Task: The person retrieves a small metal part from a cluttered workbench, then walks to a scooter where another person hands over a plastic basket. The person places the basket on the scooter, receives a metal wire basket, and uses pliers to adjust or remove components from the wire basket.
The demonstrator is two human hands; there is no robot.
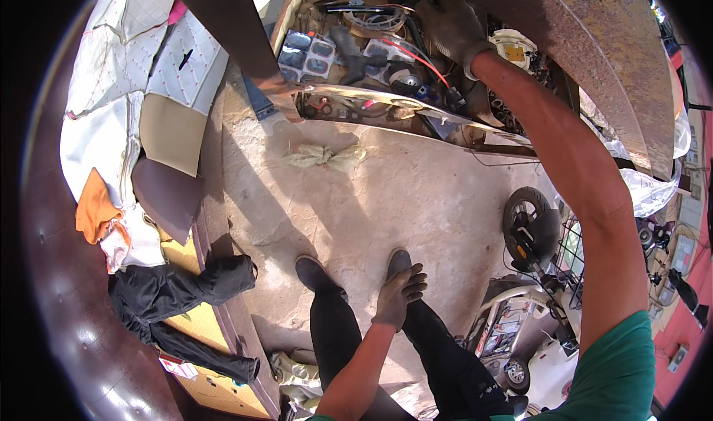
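My right hand (454,33), in a dark work glove, reaches far forward over a shallow metal tray (356,92) full of mixed parts. Its fingers blend into the dark parts, so whether they hold anything is hidden. Beside it lie a round white part (512,47) and a red cable (416,56) with a black plug. Left of these sit a blister sheet (306,55) with silvery pockets and a dark grey bracket-like part (355,56). My left hand (397,295), also gloved, hangs above my right leg, its fingers loosely apart and nothing in them.
At left, dark trousers (171,291), an orange cloth (96,207) and white quilted material (171,64) lie on a bench-like surface. A knotted rag (324,156) is on the concrete floor. A scooter's black wheel (526,220) stands at right. A dark post (230,24) crosses the upper left.
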